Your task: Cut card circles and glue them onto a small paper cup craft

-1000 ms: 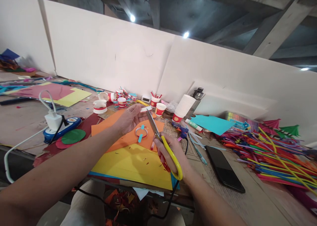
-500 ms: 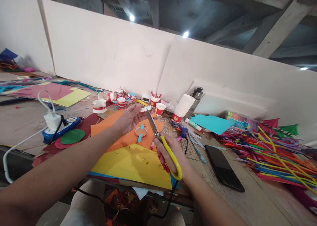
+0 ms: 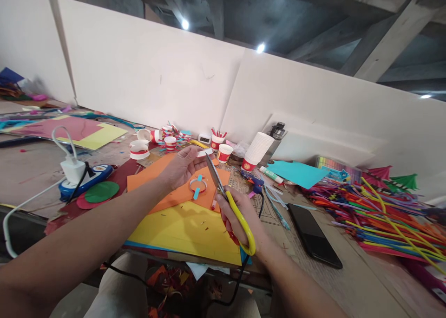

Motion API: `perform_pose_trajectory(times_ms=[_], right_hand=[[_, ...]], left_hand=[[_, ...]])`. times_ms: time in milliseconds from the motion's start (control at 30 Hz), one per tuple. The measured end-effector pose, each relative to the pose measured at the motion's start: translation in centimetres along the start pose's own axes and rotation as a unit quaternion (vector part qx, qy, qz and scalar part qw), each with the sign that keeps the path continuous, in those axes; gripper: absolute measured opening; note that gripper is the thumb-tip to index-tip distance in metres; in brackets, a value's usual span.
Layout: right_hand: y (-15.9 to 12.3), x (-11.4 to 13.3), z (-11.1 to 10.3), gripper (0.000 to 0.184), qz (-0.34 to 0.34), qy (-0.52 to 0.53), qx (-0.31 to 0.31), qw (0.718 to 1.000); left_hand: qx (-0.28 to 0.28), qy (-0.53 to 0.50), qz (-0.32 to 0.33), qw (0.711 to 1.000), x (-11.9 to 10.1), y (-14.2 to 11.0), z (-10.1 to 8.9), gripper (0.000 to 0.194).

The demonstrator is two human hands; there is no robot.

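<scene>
My left hand [image 3: 183,166] pinches a small white paper strip [image 3: 204,153] over the orange paper [image 3: 162,188]. In my right hand [image 3: 240,211] is a pair of scissors [image 3: 240,221] with yellow and red handles, its blades angled up and left. The blade tips meet the strip's lower right edge, or lie just in front of it; I cannot tell which. Below the strip, a ring cut from a paper cup [image 3: 190,184] lies on the orange paper with light blue paper pieces across it. Yellow paper [image 3: 188,236] with small scraps lies nearest me.
Paper cups [image 3: 225,152] and a tall cup stack [image 3: 258,148] stand at the back. At right lie a black phone [image 3: 313,236], a glue stick [image 3: 271,174], a glue gun [image 3: 257,184] and many pipe cleaners [image 3: 383,216]. A blue power strip [image 3: 87,181] with a charger sits left.
Both hands, the strip and the scissors hold nearly the same position. The whole view has shifted very slightly.
</scene>
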State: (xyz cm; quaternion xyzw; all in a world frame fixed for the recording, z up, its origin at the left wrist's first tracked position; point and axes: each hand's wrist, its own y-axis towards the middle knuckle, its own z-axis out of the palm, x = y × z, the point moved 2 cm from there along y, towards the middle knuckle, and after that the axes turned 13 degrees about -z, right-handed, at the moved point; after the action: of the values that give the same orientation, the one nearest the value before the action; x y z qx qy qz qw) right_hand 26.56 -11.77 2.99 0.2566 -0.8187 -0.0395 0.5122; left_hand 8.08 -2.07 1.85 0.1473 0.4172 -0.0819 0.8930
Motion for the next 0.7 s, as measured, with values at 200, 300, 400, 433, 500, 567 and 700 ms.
perform_pose_trajectory(times_ms=[200,300,400,433,500,567,700], right_hand=[[0.0,-0.5,0.0,0.037,-0.012,-0.017,0.006,1.000],[0.2,-0.8,-0.1,0.034,-0.021,-0.016,0.031,0.999],[0.5,-1.0,-0.2,0.028,-0.038,-0.008,0.063,0.997],[0.6,-1.0,-0.2,0.027,-0.045,-0.011,0.070,0.996],[0.7,-1.0,-0.3,0.026,-0.053,-0.028,0.075,0.995],[0.8,-0.9,-0.3,0.026,-0.058,-0.044,0.074,0.995],[1.0,-0.8,-0.3,0.030,-0.063,-0.062,0.066,0.994]], left_hand=[[0.011,-0.009,-0.005,1.000,0.0,0.0,-0.1,0.031],[0.010,-0.012,-0.001,1.000,0.0,0.0,0.1,0.032],[-0.009,-0.018,0.007,1.000,0.0,0.0,0.2,0.030],[-0.018,-0.021,0.009,1.000,0.0,0.0,0.2,0.029],[-0.037,-0.026,0.012,0.999,-0.1,0.0,0.2,0.027],[-0.055,-0.031,0.014,0.998,-0.1,0.0,0.2,0.024],[-0.080,-0.041,0.012,0.996,0.0,-0.1,0.5,0.020]])
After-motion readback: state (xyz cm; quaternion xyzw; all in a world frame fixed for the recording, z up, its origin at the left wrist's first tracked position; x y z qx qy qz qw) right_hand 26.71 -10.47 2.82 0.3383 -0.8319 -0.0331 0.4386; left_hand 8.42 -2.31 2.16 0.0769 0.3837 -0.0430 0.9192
